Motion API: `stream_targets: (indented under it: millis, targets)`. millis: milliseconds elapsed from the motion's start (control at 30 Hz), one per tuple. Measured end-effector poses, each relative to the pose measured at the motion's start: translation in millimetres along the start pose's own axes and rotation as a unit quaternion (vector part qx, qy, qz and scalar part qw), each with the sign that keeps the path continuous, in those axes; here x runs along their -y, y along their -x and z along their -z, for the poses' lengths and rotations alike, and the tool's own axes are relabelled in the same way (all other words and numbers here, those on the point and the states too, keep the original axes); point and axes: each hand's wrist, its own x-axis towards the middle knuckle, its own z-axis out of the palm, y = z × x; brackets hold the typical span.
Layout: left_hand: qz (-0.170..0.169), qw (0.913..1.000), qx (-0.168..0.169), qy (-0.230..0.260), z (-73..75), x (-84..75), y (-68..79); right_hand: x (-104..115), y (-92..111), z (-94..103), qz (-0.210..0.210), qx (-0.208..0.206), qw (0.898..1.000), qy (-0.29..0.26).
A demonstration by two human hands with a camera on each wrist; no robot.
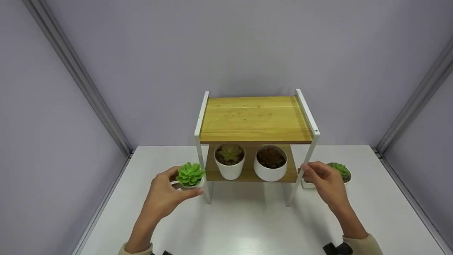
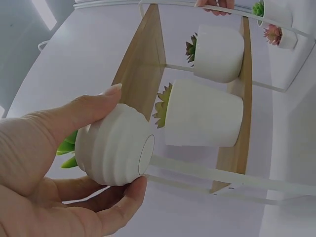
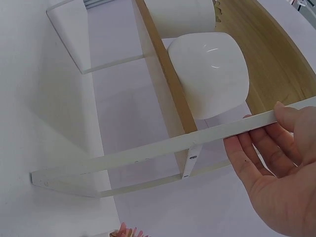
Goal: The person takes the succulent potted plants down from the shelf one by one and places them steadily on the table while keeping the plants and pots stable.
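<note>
My left hand [image 1: 163, 194] holds a small potted succulent [image 1: 190, 174] with bright green leaves, thumb and fingers around its pot. In the left wrist view this ribbed white pot [image 2: 114, 145] is tipped sideways, its base facing the shelf. The two-tier shelf rack [image 1: 254, 118] has wooden boards and white side frames. With thumb and fingers, my right hand [image 1: 328, 183] pinches the rack's right front post [image 1: 294, 189]. On the lower board stand a white pot with a pale green succulent [image 1: 230, 166] and a wider white pot with a dark reddish one [image 1: 270, 170].
To the right of the rack, partly behind my right hand, stands a green succulent [image 1: 341, 170] in a white pot. Beside it the left wrist view shows a pink succulent [image 2: 272, 34] in a white pot. Pale walls [image 1: 247, 46] enclose the white table [image 1: 240, 226].
</note>
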Motion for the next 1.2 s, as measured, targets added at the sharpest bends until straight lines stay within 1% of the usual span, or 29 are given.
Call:
stream_targets:
  millis: [167,400,500,767,933,1200]
  targets:
    - [0.001,0.9999,-0.011,-0.009,-1.7,10.1,-2.7,0,1,-0.1,-0.005,-0.004,1.000,0.002]
    - [0.010,0.9996,-0.026,-0.003,-3.9,24.0,-8.0,2,1,0.3,-0.008,-0.009,1.000,0.009]
    - [0.009,0.9994,-0.034,0.000,-5.3,29.7,-11.2,1,1,0.1,-0.007,-0.009,1.000,0.012]
    - [0.019,0.9985,-0.052,-0.003,-6.9,39.9,-21.0,2,1,0.3,-0.009,-0.008,1.000,0.012]
    - [0.019,0.9978,-0.063,-0.008,-7.7,44.5,-25.8,2,1,0.6,-0.009,-0.007,1.000,0.012]
    - [0.007,0.9969,-0.076,-0.017,-9.3,55.8,-36.8,2,0,0.4,-0.011,-0.001,1.000,0.004]
